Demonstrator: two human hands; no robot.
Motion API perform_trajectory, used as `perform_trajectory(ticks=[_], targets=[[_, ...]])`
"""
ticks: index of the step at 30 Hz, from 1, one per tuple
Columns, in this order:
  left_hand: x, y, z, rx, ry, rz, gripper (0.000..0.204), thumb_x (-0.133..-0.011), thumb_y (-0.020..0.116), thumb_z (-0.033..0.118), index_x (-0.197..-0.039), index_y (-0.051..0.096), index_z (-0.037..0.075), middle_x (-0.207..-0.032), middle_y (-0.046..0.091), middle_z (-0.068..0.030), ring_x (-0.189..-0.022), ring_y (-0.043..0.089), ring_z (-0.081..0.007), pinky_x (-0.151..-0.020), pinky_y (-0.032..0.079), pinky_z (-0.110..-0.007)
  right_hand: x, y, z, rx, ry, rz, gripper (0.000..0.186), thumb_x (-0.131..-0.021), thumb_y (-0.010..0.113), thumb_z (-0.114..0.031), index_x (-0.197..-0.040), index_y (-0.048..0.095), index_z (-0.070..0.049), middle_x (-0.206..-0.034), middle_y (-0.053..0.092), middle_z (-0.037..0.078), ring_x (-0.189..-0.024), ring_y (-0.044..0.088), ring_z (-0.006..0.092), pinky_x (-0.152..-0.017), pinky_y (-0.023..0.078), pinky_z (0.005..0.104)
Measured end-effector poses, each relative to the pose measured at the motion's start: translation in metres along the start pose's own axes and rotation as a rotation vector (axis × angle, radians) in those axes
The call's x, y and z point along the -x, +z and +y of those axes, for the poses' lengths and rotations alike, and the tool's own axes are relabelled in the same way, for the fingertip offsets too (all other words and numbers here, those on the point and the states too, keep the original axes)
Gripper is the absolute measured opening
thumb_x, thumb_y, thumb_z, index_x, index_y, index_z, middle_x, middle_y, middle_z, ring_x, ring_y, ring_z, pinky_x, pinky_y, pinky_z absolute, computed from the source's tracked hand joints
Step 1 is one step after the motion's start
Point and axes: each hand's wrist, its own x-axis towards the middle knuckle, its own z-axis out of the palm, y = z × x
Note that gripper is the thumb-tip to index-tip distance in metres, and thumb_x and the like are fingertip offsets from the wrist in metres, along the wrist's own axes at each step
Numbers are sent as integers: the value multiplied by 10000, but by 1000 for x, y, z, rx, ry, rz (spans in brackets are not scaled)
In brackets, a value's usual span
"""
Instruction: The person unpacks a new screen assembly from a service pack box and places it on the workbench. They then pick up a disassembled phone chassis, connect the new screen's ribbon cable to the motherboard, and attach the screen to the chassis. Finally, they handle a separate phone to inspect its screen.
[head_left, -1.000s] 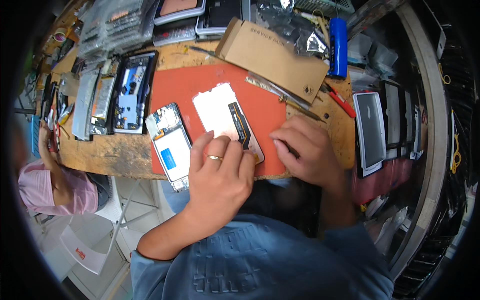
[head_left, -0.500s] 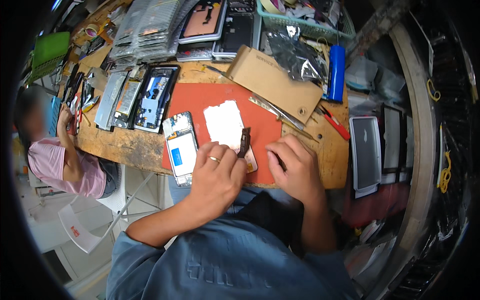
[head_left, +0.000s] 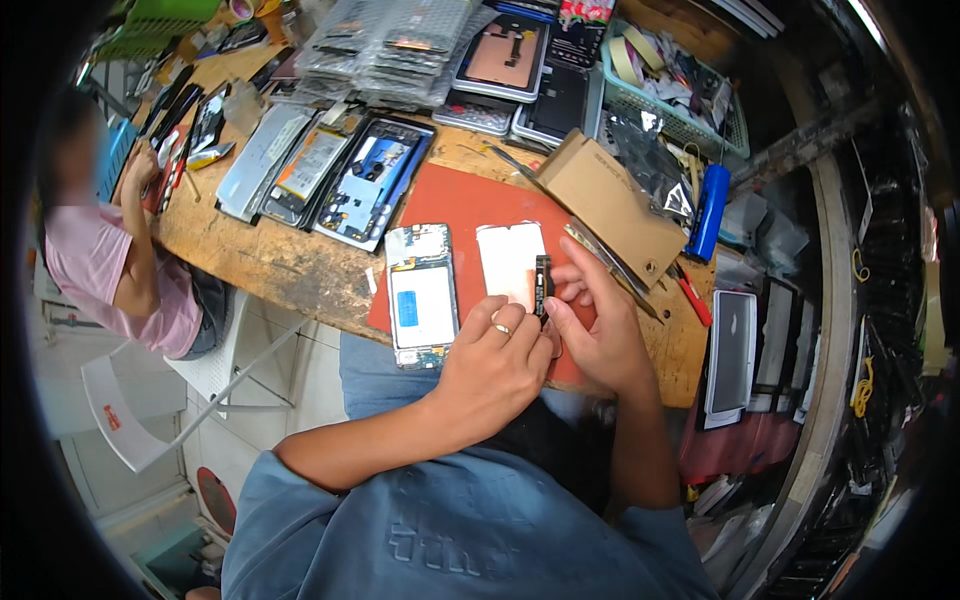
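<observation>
A narrow black flex cable (head_left: 542,278) stands up from the fingertips of my left hand (head_left: 492,362), which is closed on its lower end. My right hand (head_left: 612,335) is right beside the cable, thumb and fingers apart; whether its thumb touches the cable I cannot make out. Behind the cable, a white flat panel (head_left: 508,255) lies on the red mat (head_left: 450,200), its lower part covered by my left hand. Left of it lies an opened phone (head_left: 436,298) with bare circuit boards at both ends and a blue patch in the middle.
Opened phone bodies (head_left: 362,185) line the bench's left part. Bubble-wrapped packs (head_left: 385,50) are stacked behind. A brown cardboard box (head_left: 610,195), red-handled pliers (head_left: 692,298) and a blue cylinder (head_left: 709,212) lie at right. Someone in a pink shirt (head_left: 120,270) sits at left.
The view has shifted, so the bench sits differently in the picture. My right hand has come closer to the flex cable and its fingers have spread. My left hand still holds the cable, now more upright.
</observation>
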Motion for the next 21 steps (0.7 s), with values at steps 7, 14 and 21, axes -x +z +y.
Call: perform_trajectory(ticks=[7,14,21], targets=[[33,-20,-8,169,-182,-11,281,-835,823,202,-1044,705,56,-990,612,-97,-1019,624,-300,-1035,473,-481,6,-1,5,13,85,-97,102,-938,756,-63,-1002,710,2,-904,701,91,-812,660,242,-792,474,380],[38,-25,-32,426,-158,-25,623,-793,873,138,-1335,584,29,-1222,623,-160,-1163,599,-374,-1034,448,-508,8,-4,-14,-77,111,-35,89,-972,746,-25,-1006,712,51,-938,710,121,-834,682,210,-739,534,329],[31,-24,-39,501,-148,48,751,-749,863,50,-1424,534,32,-1249,636,-171,-1187,610,-384,-1030,475,-508,4,-4,-42,-45,52,17,96,-966,752,-22,-1009,715,56,-940,715,118,-825,686,214,-742,538,329]])
